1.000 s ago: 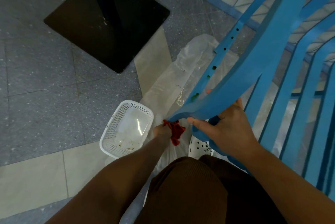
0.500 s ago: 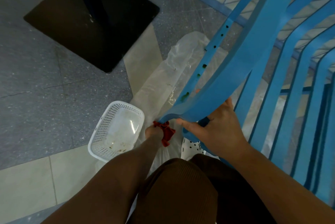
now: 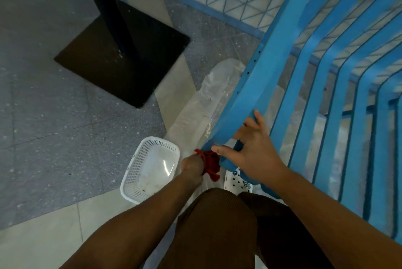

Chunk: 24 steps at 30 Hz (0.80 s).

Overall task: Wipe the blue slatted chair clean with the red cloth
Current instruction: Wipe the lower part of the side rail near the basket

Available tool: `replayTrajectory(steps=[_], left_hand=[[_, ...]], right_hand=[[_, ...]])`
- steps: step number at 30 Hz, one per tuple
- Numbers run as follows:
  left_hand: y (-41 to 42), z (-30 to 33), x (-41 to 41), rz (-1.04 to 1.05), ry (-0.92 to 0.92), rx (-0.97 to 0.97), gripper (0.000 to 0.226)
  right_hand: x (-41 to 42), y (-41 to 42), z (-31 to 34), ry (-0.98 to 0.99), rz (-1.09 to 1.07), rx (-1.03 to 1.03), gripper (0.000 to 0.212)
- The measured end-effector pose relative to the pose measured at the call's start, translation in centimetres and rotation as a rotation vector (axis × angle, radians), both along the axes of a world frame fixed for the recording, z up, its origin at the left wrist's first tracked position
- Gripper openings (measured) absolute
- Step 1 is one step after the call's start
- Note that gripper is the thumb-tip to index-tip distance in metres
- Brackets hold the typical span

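Observation:
The blue slatted chair (image 3: 289, 55) fills the right side, tilted, with its broad edge rail running down toward the lower middle. My right hand (image 3: 254, 151) holds that rail near its low end, thumb stretched to the left and fingers curled round the edge. Just left of it my left hand (image 3: 191, 163) grips the bunched red cloth (image 3: 210, 165) and presses it against the bottom end of the rail. Part of the cloth hangs below my fist.
A white mesh basket (image 3: 150, 168) lies on the floor left of my left hand. A clear plastic sheet (image 3: 208, 94) lies under the chair. A black table post on a square base (image 3: 121, 53) stands at upper left. A white spotted shoe (image 3: 236, 178) shows below my right hand.
The view has tilted up, showing more of the chair and wall grille. My right hand's fingers have loosened and spread along the rail. The left hand keeps the cloth at the rail's low end.

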<state>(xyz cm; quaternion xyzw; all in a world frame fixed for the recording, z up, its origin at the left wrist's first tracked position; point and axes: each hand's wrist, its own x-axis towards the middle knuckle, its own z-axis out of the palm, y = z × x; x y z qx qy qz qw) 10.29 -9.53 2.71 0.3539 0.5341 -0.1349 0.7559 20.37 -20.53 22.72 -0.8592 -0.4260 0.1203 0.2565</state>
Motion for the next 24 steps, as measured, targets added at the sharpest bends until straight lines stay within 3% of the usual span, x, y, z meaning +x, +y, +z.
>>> replayTrajectory(steps=[5,7,9,13,19,22,24], left_hand=[[1.0,7.9,-0.7,-0.020,-0.065,0.114,0.030],[1.4,10.4,-1.3,0.024,-0.119,0.182,0.012],[1.4,13.4,-1.6,0.042,-0.175,0.241,0.015],[1.2,18.5,-2.8,0.012,-0.310,0.350,0.022],[0.8,24.2,-4.4,0.004,-0.453,0.529,0.018],[0.5,25.8,-4.8,0.041,-0.499,0.578,0.017],[0.5,26.6,-5.0,0.067,-0.536,0.612,0.015]], right_hand=[[0.5,-0.9,2.7,0.172,0.022,-0.051,0.057],[0.1,-1.0,4.3,0.228,0.001,-0.008,0.043],[-0.6,-1.0,5.4,0.259,-0.033,0.079,0.025],[-1.4,-0.5,7.5,0.281,-0.104,0.225,0.033],[-1.6,-0.7,10.8,0.359,-0.211,0.285,0.016],[-2.8,-0.8,11.2,0.373,-0.283,0.260,0.026],[-3.9,-1.0,11.4,0.392,-0.330,0.287,0.048]])
